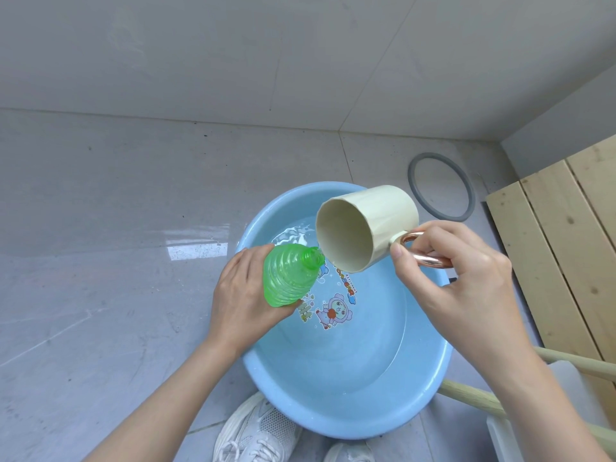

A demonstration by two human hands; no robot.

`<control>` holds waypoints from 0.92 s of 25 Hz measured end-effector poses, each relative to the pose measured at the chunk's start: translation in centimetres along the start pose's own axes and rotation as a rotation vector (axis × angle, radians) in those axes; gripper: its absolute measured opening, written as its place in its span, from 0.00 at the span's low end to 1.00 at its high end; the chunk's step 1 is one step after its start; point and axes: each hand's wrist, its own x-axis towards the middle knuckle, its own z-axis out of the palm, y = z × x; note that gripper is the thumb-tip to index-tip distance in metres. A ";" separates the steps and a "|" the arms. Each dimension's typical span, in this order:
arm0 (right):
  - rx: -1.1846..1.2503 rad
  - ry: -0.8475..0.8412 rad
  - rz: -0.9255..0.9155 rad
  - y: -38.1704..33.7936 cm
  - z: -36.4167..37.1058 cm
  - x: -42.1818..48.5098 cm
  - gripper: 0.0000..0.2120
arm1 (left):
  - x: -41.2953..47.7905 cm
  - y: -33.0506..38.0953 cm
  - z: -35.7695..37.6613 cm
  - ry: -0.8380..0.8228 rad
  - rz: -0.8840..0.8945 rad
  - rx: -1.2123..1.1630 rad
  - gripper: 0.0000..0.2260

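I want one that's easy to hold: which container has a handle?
The cream mug, held in the right hand by its copper loop handle. The green bottle and blue basin have none.

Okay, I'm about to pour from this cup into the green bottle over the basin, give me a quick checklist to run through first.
1. Bottle uncapped: ok. The green bottle has an open mouth.
2. Bottle held firmly: ok. The left hand grips its ribbed body, tilted toward the cup.
3. Cup held firmly: ok. The right hand pinches the copper handle of the cup.
4. Cup lip lined up with the bottle mouth: ok. The lip sits right at it, though whether they touch is unclear.
5. Spill catch below: ok. The blue basin lies under both.
6. Water left in the cup: cannot tell.
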 end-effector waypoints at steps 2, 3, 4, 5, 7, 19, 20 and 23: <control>-0.003 -0.001 -0.003 0.0 0.0 0.0 0.15 | 0.0 0.0 0.0 -0.001 -0.006 0.001 0.35; -0.007 -0.001 -0.005 0.1 0.0 0.0 0.14 | 0.0 0.0 0.0 -0.001 -0.006 0.000 0.35; -0.012 0.001 -0.009 0.1 0.0 0.0 0.14 | 0.0 0.1 0.0 0.000 -0.005 0.000 0.35; -0.013 0.003 -0.013 0.1 0.0 0.0 0.13 | 0.0 0.1 0.0 0.001 -0.003 0.002 0.35; -0.012 0.005 -0.018 0.1 0.0 0.0 0.12 | 0.0 0.0 0.1 0.001 -0.001 0.005 0.35; -0.010 0.013 -0.051 -0.1 0.1 0.0 0.14 | 0.0 0.0 0.1 0.006 0.007 0.001 0.35; -0.011 0.013 -0.052 -0.1 0.1 0.0 0.14 | 0.0 0.0 0.1 0.004 0.004 0.000 0.35; -0.024 0.012 -0.051 -0.1 0.1 -0.1 0.14 | 0.0 0.0 0.1 0.005 0.002 -0.004 0.36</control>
